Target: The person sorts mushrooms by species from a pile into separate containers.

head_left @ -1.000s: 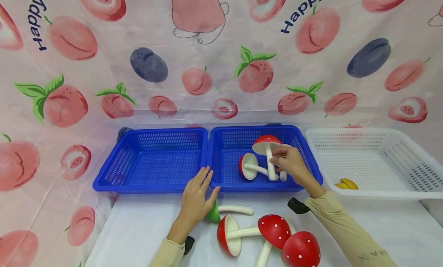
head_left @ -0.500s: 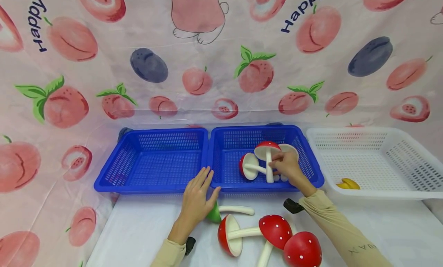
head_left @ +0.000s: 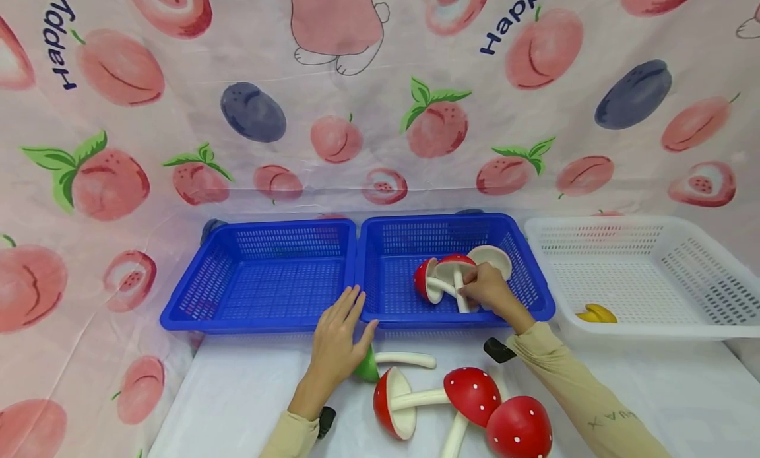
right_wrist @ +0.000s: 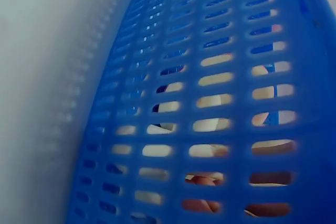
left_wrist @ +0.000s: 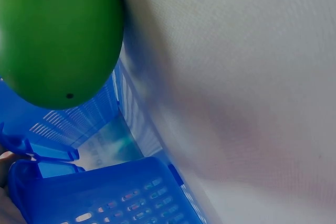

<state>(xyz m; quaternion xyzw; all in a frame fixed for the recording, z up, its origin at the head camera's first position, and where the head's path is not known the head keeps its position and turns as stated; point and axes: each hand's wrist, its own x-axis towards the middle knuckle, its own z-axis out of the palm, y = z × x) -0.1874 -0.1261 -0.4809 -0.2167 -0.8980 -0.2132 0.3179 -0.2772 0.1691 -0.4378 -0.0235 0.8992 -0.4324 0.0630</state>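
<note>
In the head view my right hand [head_left: 489, 290] pinches the white stem of a red-capped toy mushroom [head_left: 458, 265] inside the middle blue basket [head_left: 415, 325]. Another red mushroom [head_left: 423, 283] lies against its left side, and a pale upturned cap [head_left: 491, 257] is behind the hand. Through the basket wall [right_wrist: 236, 129], the right wrist view gives only slivers of fingers and stems. My left hand [head_left: 338, 336] lies with straight fingers at the adjoining basket rims. Beside its thumb is a green-capped mushroom [head_left: 368, 369], whose cap [left_wrist: 60, 38] looms large in the left wrist view.
Several red mushrooms [head_left: 472, 395] lie on the white table in front of the baskets. A blue basket [head_left: 258, 326] stands at left. At right, a white basket [head_left: 653, 334] contains a yellow object [head_left: 596, 314]. Patterned cloth [head_left: 380, 115] hangs behind.
My right hand has lowered the red mushroom into the middle basket, down against the other red one, which has shifted slightly. My left hand stays in place.
</note>
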